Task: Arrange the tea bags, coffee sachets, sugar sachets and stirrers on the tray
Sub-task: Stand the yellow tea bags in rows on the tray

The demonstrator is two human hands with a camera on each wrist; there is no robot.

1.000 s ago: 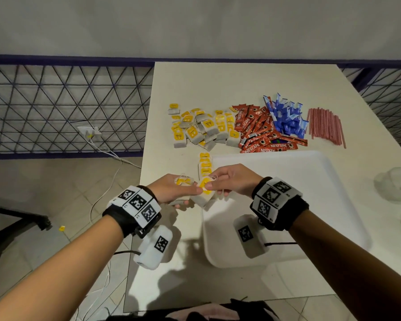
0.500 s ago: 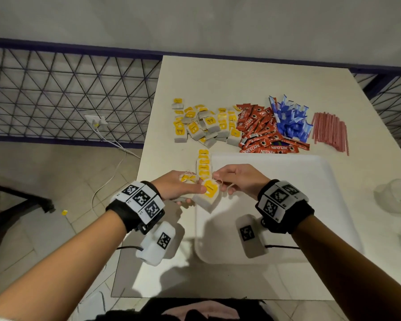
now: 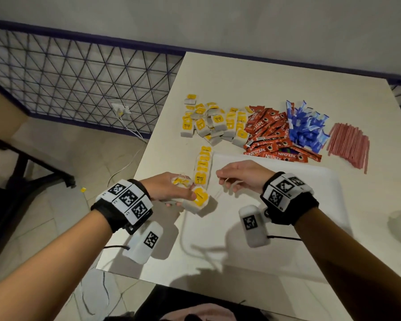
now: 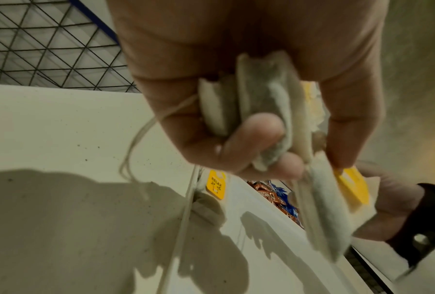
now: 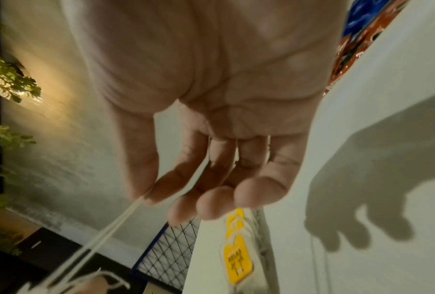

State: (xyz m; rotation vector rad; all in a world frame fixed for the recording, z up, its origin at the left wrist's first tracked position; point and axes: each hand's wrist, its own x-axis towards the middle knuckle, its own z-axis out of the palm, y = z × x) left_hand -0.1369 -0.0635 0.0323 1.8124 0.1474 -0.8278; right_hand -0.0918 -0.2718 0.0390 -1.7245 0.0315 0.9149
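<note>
Yellow-tagged tea bags [image 3: 208, 121]; red coffee sachets [image 3: 269, 135].

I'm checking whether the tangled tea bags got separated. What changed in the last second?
The right hand drew away to the right from the left hand, pinching a string that now stretches between them. The left hand keeps its grip on the bunch of tea bags. The row of tea bags at the tray edge and the piles behind stayed put.

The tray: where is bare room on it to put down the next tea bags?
The tray is bare right of the tea bag row along its left edge, out to the right rim. Crowded: the table behind the far rim, with tea bag pile, coffee sachets, sugar sachets, stirrers.
</note>
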